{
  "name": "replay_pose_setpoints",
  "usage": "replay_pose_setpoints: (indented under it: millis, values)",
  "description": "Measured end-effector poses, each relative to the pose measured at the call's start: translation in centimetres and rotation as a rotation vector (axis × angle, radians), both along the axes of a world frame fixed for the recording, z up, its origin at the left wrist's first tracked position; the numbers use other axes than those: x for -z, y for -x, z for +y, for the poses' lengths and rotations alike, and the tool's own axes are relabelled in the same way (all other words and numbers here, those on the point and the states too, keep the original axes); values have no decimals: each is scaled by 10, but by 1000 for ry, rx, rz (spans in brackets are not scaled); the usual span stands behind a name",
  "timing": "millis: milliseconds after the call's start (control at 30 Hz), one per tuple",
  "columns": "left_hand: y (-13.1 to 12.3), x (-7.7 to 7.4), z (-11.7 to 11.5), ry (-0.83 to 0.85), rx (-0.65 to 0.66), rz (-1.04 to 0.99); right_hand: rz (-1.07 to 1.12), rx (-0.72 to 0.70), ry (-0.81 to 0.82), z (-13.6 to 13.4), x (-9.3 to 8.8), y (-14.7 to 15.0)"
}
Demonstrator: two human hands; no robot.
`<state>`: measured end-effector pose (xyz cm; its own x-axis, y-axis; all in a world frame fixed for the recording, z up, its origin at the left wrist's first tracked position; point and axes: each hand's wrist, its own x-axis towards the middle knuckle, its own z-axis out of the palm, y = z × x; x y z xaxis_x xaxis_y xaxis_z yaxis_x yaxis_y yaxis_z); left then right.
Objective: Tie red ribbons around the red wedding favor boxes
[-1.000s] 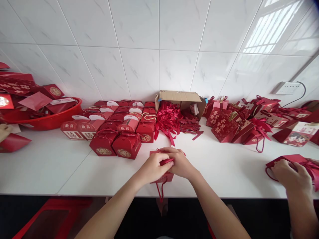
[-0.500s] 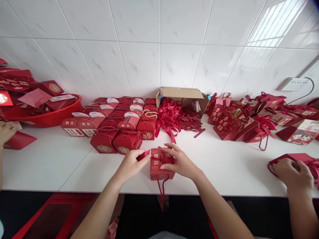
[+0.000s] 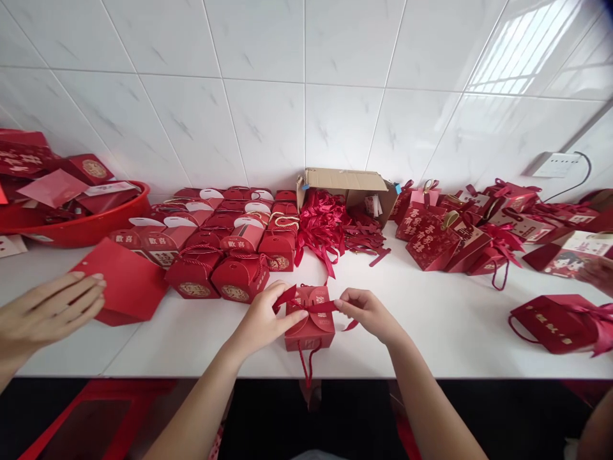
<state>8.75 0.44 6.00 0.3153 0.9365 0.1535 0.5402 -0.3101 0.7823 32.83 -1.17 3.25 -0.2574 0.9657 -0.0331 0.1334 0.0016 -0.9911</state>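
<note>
Near table edge (image 3: 431, 358), L grip (image 3: 262, 321) & R grip (image 3: 370, 313) tight on ribbon (image 3: 316, 307) atop red box (image 3: 310, 331).

Satin ribbon (image 3: 313, 307), matt paper box (image 3: 310, 326)

gift-packing workshop; rows of red boxes (image 3: 225, 249), ribbons (image 3: 322, 227)

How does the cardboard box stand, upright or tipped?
Tipped on its side: the cardboard box opens toward the camera, red ribbons spilling out.
</note>
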Motion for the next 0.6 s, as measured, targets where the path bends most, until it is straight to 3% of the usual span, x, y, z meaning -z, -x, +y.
replay_pose_setpoints:
  millis: [100,233,433,600]
  values:
    - [-7,0,0,-28,88,-16,179,68,-58,5,0,3]
    - [-9,2,-1,-46,131,-22,314,148,-15,9,6,5]
    - [-8,6,-1,-32,72,-96,359,162,9,7,15,0]
    - [-7,13,-2,-24,-10,-178,274,169,7,5,25,-8]
